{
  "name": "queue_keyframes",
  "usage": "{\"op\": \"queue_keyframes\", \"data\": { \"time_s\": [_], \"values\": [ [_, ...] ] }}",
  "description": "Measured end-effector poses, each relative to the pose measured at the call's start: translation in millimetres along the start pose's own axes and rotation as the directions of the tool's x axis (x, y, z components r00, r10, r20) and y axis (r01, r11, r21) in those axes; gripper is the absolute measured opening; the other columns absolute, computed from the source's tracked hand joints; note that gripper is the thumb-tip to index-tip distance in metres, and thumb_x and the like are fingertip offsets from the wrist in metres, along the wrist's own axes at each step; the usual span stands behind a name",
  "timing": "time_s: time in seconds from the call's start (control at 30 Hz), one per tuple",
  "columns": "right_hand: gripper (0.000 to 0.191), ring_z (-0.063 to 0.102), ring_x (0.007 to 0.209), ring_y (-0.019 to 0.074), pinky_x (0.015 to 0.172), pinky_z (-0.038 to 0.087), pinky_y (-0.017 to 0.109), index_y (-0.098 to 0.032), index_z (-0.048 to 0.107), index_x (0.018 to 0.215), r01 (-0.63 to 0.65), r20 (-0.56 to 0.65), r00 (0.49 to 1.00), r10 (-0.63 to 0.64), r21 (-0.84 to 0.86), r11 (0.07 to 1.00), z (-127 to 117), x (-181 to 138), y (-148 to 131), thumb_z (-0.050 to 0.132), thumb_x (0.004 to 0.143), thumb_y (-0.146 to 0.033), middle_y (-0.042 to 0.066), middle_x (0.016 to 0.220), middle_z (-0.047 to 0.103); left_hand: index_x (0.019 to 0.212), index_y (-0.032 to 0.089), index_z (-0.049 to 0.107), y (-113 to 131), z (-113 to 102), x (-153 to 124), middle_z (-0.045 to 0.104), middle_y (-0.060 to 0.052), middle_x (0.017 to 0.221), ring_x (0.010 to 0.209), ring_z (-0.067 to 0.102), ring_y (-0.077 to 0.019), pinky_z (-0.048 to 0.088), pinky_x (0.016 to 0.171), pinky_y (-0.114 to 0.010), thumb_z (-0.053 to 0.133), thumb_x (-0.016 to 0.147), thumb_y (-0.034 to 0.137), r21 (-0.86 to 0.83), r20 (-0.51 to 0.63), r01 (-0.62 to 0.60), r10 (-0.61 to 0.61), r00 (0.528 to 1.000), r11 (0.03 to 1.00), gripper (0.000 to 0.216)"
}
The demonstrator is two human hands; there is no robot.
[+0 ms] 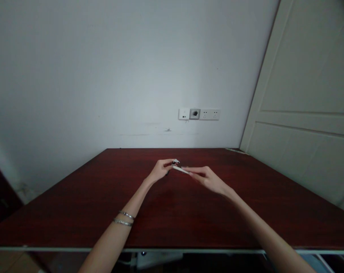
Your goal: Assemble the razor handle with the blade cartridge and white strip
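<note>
Over a dark red tabletop [172,212], the right hand [186,170] and left hand [173,163] pinch opposite ends of a thin white object [180,169], seen nearly edge-on, slanting; a small silvery-and-black piece [175,161] shows at the left fingertips. Wall sockets [210,115] lie beyond.

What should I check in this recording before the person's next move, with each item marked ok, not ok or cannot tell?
1. Right hand pinching thin white object: ok, at its right end.
2. Left hand near object's left end: ok.
3. Left hand's grip on it: cannot tell, too small.
4. Object's broad face in view: not ok, seen nearly edge-on.
5. Bracelets clear of the object: ok, around the left forearm.
</note>
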State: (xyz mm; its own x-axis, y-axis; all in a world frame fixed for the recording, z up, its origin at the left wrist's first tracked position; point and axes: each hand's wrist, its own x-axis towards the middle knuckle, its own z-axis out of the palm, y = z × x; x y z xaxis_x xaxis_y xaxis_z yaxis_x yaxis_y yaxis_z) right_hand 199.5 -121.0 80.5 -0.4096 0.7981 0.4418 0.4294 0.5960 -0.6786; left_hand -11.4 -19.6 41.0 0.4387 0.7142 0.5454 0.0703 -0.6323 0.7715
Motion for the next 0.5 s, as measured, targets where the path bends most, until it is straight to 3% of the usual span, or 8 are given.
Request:
{"op": "queue_keyframes", "data": {
  "time_s": [0.17, 0.27, 0.37, 0.5],
  "values": [
    [0.044, 0.057, 0.075, 0.0174, 0.064, 0.044, 0.027, -0.016, 0.055, 0.121, -0.041, -0.135, 0.990, 0.042, 0.005, 0.999, 2.3, -0.4, 3.2, 0.041, 0.086, -0.036, 0.007, 0.091, 0.067, 0.088, 0.011, 0.068, -5.1, -0.8, 0.1, 0.068, -0.008, 0.092, 0.088, 0.061, -0.0200, 0.044, 0.084, -0.031, 0.062, 0.072, 0.023, -0.006, 0.017, 0.015, -0.015, 1.000, 1.000, 0.021],
    [0.043, 0.054, 0.071, 0.0157, 0.062, 0.042, 0.026, -0.017, 0.057, 0.119, -0.020, -0.070, 0.997, 0.019, -0.003, 1.000, 1.7, -3.4, 5.0, 0.044, 0.084, -0.037, 0.007, 0.092, 0.066, 0.090, 0.011, 0.067, -7.5, -0.9, 0.4, 0.067, -0.009, 0.092, 0.088, 0.061, -0.0196, 0.045, 0.083, -0.030, 0.063, 0.071, 0.023, -0.024, 0.011, 0.020, -0.020, 1.000, 1.000, 0.023],
    [0.044, 0.048, 0.058, 0.0117, 0.054, 0.039, 0.023, -0.016, 0.057, 0.119, -0.036, -0.019, 0.999, 0.036, 0.033, 0.999, 2.5, -6.9, 6.4, 0.043, 0.085, -0.039, 0.003, 0.073, 0.063, 0.094, 0.010, 0.063, -8.0, 0.4, 0.7, 0.067, -0.009, 0.089, 0.083, 0.062, -0.0185, 0.046, 0.076, -0.029, 0.062, 0.071, 0.022, -0.086, 0.006, 0.048, -0.047, 0.999, 0.995, 0.026],
    [0.048, 0.042, 0.051, 0.0091, 0.050, 0.036, 0.022, -0.014, 0.053, 0.123, -0.056, -0.183, 0.980, 0.076, 0.110, 0.992, 8.6, -2.6, 12.6, 0.042, 0.086, -0.041, 0.001, 0.065, 0.057, 0.102, 0.011, 0.054, -4.0, 7.0, -1.1, 0.065, -0.009, 0.084, 0.072, 0.064, -0.0170, 0.048, 0.066, -0.028, 0.060, 0.074, 0.022, -0.227, 0.043, 0.110, -0.102, 0.994, 0.968, 0.031]
  ]
}}
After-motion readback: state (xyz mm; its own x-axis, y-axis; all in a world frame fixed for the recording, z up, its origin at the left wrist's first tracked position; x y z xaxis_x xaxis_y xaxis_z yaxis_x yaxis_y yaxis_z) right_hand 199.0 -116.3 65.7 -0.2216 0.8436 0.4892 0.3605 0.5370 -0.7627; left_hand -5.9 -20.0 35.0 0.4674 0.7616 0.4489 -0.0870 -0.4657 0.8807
